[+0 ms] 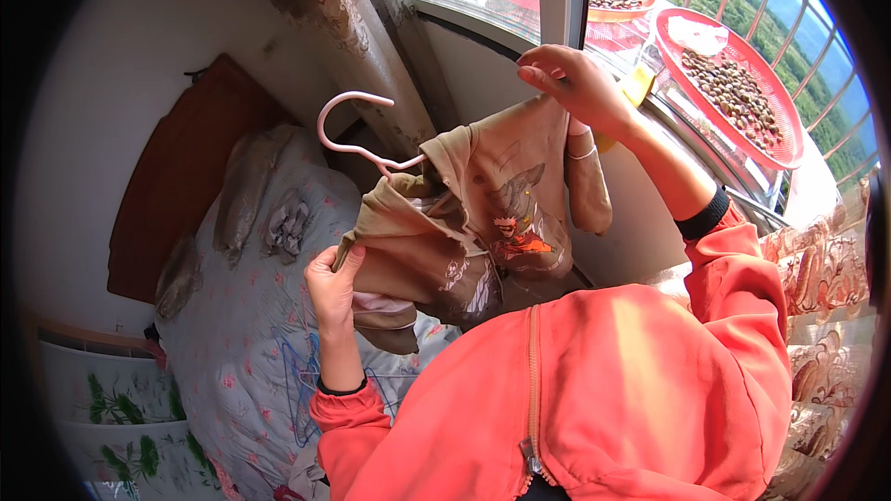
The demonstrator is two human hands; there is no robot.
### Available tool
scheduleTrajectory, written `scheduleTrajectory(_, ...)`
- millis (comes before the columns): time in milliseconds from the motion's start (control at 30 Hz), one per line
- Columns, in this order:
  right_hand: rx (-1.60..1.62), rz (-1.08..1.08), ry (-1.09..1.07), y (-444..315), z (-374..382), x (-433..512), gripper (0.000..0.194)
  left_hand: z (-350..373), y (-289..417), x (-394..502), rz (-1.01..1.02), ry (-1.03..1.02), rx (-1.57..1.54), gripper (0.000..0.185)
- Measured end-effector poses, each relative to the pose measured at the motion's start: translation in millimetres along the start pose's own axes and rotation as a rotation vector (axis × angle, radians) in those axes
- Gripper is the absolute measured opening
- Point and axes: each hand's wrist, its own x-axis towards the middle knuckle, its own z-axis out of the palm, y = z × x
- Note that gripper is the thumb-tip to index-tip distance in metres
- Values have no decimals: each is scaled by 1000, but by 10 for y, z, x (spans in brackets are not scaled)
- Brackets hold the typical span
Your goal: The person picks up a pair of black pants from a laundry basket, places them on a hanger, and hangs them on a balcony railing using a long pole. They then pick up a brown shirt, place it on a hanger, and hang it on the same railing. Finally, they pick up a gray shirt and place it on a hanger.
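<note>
A brown hooded jacket [518, 153] with a printed cartoon figure in orange hangs on a pale pink plastic hanger [355, 146]. The hanger's hook rises from the neck opening and its arms are hidden in the cloth. My left hand [333, 284] pinches the jacket at one shoulder, thumb on the near side. At the opposite shoulder, my right hand [581, 90] bends over the upper corner, thumb and fingers curled; whether it grips the cloth is hidden. One sleeve [588, 188] dangles below that hand. The front looks open around the neck.
A bed with a flowered quilt [237, 334] bears blue wire hangers [301, 390] and crumpled clothing [287, 226]. A wooden headboard [188, 181] stands behind it. Right of me, red trays [786, 118] of brown nuts or seeds sit outside the open window [564, 0], before metal bars. Patterned curtains [327, 21] hang nearby.
</note>
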Motion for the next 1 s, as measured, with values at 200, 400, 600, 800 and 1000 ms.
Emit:
scheduleTrajectory(200, -435, 495, 166, 750, -865, -1012, 29, -15, 100, 141, 105, -44, 113, 25)
scheduleTrajectory(400, -337, 1008, 223, 1344, -1524, -2237, 42, 208, 61, 440, 180, -88, 158, 25)
scheduleTrajectory(600, -146, 1293, 273, 1310, -1609, -2772, 41, 102, -11, 479, 228, -99, 151, 27)
scheduleTrajectory(800, -183, 1303, 634, 1239, -1525, -2662, 36, 119, 163, 499, 214, -166, 174, 29)
scheduleTrajectory(1000, -17, 553, 1188, 1038, -1179, -2363, 13, 206, 306, 585, 129, -209, 211, 28)
